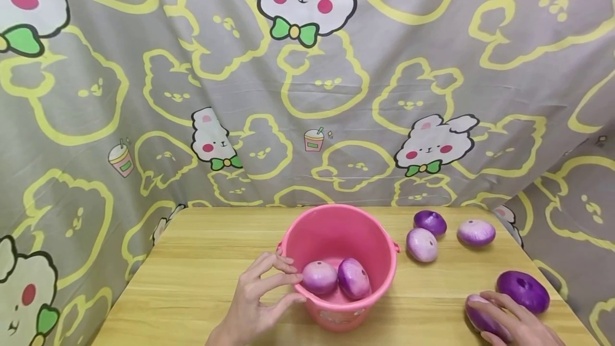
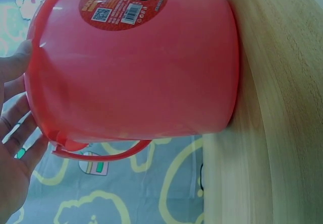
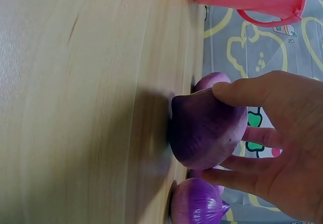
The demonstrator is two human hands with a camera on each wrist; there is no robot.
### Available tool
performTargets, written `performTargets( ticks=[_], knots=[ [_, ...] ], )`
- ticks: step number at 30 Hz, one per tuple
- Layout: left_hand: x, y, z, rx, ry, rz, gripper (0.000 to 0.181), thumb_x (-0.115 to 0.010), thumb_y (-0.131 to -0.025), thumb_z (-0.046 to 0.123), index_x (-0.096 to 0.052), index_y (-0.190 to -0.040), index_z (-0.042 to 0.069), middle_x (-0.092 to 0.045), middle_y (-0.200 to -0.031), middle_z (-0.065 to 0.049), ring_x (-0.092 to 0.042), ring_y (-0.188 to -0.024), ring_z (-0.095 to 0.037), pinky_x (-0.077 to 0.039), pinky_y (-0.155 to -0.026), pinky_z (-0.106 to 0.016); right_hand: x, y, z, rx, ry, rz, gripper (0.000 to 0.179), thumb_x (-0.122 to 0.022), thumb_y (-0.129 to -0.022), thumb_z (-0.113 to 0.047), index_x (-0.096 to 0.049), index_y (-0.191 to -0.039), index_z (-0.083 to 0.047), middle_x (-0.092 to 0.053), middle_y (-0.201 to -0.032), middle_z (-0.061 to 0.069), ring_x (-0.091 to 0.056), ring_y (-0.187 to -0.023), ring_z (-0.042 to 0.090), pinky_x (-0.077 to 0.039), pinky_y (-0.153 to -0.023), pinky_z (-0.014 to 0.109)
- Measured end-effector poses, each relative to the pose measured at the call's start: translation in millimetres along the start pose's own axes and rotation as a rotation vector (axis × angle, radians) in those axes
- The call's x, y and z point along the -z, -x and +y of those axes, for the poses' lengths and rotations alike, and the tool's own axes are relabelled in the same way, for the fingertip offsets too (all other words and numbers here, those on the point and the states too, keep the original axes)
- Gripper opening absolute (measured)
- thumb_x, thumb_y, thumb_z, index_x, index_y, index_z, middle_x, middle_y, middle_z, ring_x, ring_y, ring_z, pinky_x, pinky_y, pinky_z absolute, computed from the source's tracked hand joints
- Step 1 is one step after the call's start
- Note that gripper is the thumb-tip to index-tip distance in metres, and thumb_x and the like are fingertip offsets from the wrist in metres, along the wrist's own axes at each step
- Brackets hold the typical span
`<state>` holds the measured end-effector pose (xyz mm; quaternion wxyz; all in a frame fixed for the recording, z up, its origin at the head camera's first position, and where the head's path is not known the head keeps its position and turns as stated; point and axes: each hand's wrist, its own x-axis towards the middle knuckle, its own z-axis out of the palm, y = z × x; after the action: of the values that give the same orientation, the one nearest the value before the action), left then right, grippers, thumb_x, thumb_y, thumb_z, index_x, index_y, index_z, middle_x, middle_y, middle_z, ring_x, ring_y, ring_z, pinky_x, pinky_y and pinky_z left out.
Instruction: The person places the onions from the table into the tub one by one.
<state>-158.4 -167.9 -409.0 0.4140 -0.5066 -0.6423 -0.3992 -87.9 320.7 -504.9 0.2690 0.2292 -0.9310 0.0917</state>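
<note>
A pink bucket (image 1: 336,314) stands upright on the wooden table. Two purple onions lie inside it, a paler onion (image 1: 319,277) on the left and a darker onion (image 1: 354,278) on the right. My left hand (image 1: 259,295) holds the bucket's near-left rim between thumb and fingers. At the front right, my right hand (image 1: 521,324) grips another purple onion (image 3: 207,128), thumb on one side and fingertips on the other. Just beyond it sits a dark purple onion (image 1: 523,292).
Farther back on the right lie a deep purple onion (image 1: 430,222), a pale onion (image 1: 422,245) touching or near it, and one more onion (image 1: 476,233). The bucket's handle (image 2: 106,156) hangs down its side. A patterned grey curtain (image 1: 307,95) hangs behind the table (image 1: 192,282).
</note>
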Motion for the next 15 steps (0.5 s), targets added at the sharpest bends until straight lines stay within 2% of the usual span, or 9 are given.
performTargets(
  ticks=[3, 5, 7, 15],
  knots=[
    [-0.1, -0.3, 0.2, 0.004, -0.001, 0.0, 0.02, -0.083, -0.088, 0.021, -0.078, -0.096, 0.004, -0.067, -0.093, -0.01, -0.065, -0.091, -0.028, -0.056, -0.089, -0.036, -1.2, 0.0, 2.8, 0.019, 0.002, -0.021, 0.075, -0.097, -0.056, -0.024, -0.069, -0.126, -0.029, -0.059, -0.119, -0.011, -0.055, -0.103, 0.003, -0.053, -0.066, 0.02],
    [0.0, -0.3, 0.3, 0.007, -0.001, 0.0, 0.019, -0.083, -0.088, 0.021, -0.078, -0.096, 0.005, -0.067, -0.093, -0.01, -0.065, -0.092, -0.028, -0.056, -0.089, -0.036, -2.9, 0.0, 5.7, 0.037, 0.004, -0.027, 0.076, -0.096, -0.056, -0.025, -0.069, -0.127, -0.028, -0.059, -0.12, -0.011, -0.054, -0.106, 0.003, -0.051, -0.07, 0.016],
    [0.0, -0.2, 0.4, 0.008, 0.002, 0.0, 0.019, -0.083, -0.088, 0.021, -0.078, -0.096, 0.005, -0.067, -0.093, -0.01, -0.065, -0.093, -0.027, -0.056, -0.088, -0.037, -3.8, 0.5, 6.6, 0.036, 0.01, -0.037, 0.076, -0.096, -0.057, -0.026, -0.068, -0.127, -0.028, -0.059, -0.12, -0.01, -0.056, -0.104, 0.006, -0.054, -0.067, 0.022],
    [-0.1, -0.3, 0.4, 0.007, 0.009, 0.0, 0.019, -0.083, -0.088, 0.02, -0.078, -0.097, 0.005, -0.067, -0.093, -0.011, -0.065, -0.094, -0.027, -0.056, -0.09, -0.036, -0.1, 0.6, 1.8, -0.031, 0.032, -0.096, 0.074, -0.096, -0.061, -0.027, -0.067, -0.129, -0.032, -0.058, -0.121, -0.013, -0.063, -0.098, 0.016, -0.055, -0.062, 0.028]
  ],
)
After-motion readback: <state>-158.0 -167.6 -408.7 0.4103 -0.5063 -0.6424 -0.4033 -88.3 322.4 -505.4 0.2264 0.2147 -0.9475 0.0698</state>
